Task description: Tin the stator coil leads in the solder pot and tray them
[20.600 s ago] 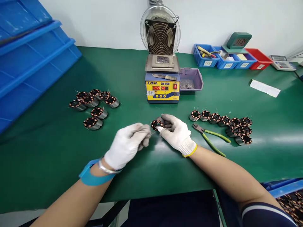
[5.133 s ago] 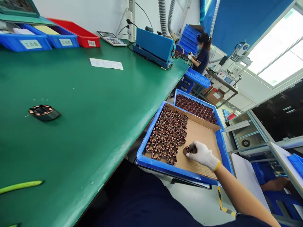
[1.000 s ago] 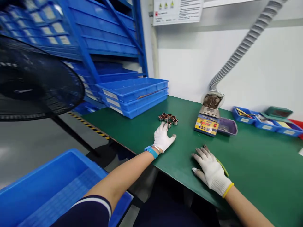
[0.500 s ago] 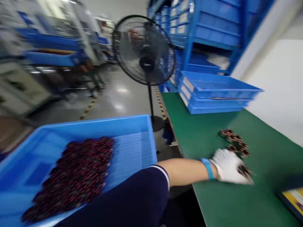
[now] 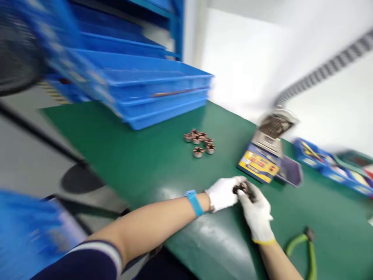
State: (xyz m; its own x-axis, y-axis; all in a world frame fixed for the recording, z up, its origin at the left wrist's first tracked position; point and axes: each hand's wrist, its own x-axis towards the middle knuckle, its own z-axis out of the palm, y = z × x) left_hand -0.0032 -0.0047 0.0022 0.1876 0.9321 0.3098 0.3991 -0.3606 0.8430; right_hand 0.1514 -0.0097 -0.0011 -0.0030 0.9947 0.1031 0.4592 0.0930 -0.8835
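My left hand (image 5: 224,193), in a white glove with a blue band at the wrist, meets my right hand (image 5: 257,213) over the green table. The right hand wears a white glove with a yellow cuff. Between the closed fingers of both is a small copper-wound motor stator (image 5: 239,189), dark and partly covered by the gloves. Farther back on the table a cluster of similar copper-wound stators (image 5: 198,151) stands, with grey sides and copper tops. Motion smears the picture somewhat.
Stacked blue trays (image 5: 163,105) occupy the table's far left. A yellow-and-blue device (image 5: 258,166) stands beyond my hands, under a ribbed hose (image 5: 326,68). Green-handled pliers (image 5: 311,249) lie at right, and blue bins (image 5: 311,155) line the wall. A fan base (image 5: 81,178) is on the floor.
The view has swung right, away from the blue tub of dark red and black parts. My left hand has left the stator cluster with a stator; my right hand is now visible, touching it.
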